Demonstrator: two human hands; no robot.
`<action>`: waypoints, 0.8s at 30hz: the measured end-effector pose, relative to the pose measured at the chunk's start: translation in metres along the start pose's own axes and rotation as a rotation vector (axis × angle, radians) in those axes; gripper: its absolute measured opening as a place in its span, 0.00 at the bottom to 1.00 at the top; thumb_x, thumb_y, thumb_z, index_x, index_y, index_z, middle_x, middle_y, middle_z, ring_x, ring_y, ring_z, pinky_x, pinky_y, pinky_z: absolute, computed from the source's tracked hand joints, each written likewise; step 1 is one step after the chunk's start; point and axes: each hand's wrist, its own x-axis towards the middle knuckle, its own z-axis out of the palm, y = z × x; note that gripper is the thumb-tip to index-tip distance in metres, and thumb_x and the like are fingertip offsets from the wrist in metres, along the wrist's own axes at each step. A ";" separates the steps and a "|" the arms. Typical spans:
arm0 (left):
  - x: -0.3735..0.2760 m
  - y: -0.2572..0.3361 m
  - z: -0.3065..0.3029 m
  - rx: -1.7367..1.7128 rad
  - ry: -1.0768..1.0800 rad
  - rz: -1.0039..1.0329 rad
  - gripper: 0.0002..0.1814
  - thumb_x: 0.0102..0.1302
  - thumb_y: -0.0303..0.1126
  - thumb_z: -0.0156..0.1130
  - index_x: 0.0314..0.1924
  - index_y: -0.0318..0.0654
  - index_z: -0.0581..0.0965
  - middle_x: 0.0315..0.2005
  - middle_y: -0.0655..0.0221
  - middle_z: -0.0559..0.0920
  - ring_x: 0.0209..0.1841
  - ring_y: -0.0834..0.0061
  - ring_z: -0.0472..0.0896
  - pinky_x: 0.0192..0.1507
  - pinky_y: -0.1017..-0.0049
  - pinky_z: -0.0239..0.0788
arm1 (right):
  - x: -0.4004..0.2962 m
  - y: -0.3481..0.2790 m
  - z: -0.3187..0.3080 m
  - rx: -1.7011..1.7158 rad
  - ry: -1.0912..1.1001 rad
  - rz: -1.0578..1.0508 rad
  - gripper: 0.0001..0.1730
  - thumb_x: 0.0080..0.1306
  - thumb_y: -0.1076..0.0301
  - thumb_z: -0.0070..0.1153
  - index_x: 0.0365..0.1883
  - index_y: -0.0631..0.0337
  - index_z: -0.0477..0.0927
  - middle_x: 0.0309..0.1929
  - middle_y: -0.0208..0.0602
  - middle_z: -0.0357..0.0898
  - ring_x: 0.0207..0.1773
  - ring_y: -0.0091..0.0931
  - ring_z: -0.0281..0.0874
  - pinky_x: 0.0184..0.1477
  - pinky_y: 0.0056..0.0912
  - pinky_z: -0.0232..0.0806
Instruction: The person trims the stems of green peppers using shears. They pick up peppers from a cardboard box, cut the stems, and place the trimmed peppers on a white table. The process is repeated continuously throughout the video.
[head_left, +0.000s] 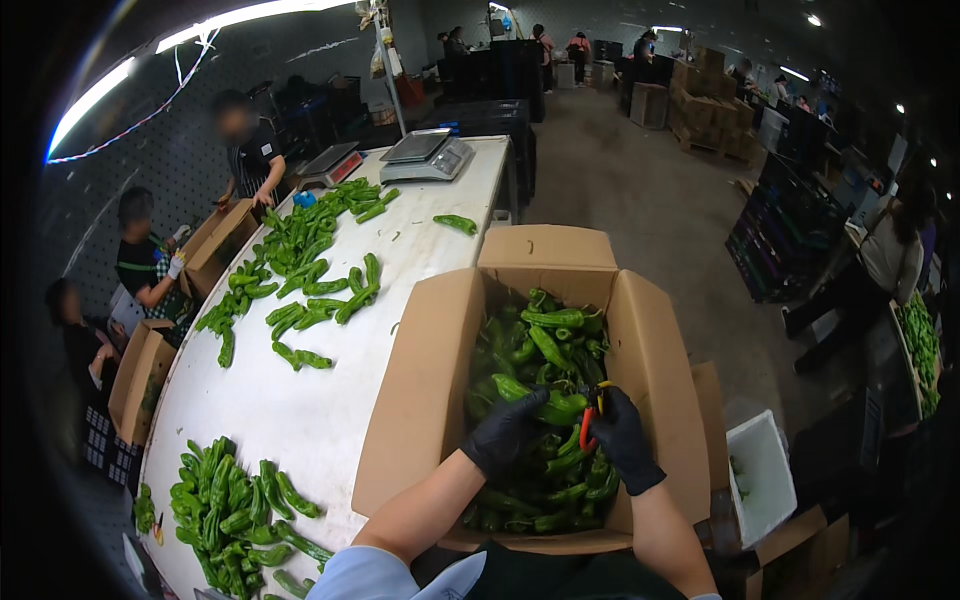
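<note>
An open cardboard box full of long green peppers stands before me, its flaps folded outward. Over the peppers, my left hand in a black glove grips a green pepper, whose end points toward my other hand. My right hand, gloved in black too, holds small hand snips with red and yellow on the handles. The snips' blades are close to the pepper's stem end; whether they touch it I cannot tell.
Left of the box runs a white table with pepper heaps and two scales, one a silver scale. Co-workers stand with boxes along its far side. A white foam box lies at right, near stacked black crates.
</note>
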 end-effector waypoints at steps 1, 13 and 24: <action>-0.003 0.003 0.006 0.047 0.011 0.017 0.15 0.58 0.32 0.56 0.46 0.38 0.72 0.42 0.65 0.77 0.44 0.71 0.75 0.47 0.68 0.69 | -0.001 -0.002 -0.001 -0.013 0.002 0.014 0.18 0.56 0.84 0.48 0.46 0.62 0.68 0.39 0.31 0.70 0.37 0.21 0.71 0.40 0.25 0.66; -0.001 0.019 -0.017 0.035 -0.086 0.417 0.22 0.58 0.28 0.53 0.54 0.37 0.66 0.46 0.62 0.74 0.48 0.69 0.73 0.51 0.67 0.66 | -0.001 0.009 0.003 -0.142 -0.056 0.059 0.10 0.63 0.65 0.49 0.39 0.62 0.71 0.31 0.31 0.74 0.30 0.18 0.70 0.33 0.18 0.65; 0.004 0.018 -0.031 0.001 -0.138 0.358 0.20 0.52 0.22 0.57 0.47 0.34 0.67 0.50 0.57 0.71 0.54 0.61 0.68 0.58 0.64 0.58 | -0.005 -0.003 0.009 -0.104 -0.116 0.125 0.11 0.58 0.67 0.55 0.37 0.63 0.72 0.25 0.31 0.73 0.23 0.17 0.68 0.24 0.18 0.61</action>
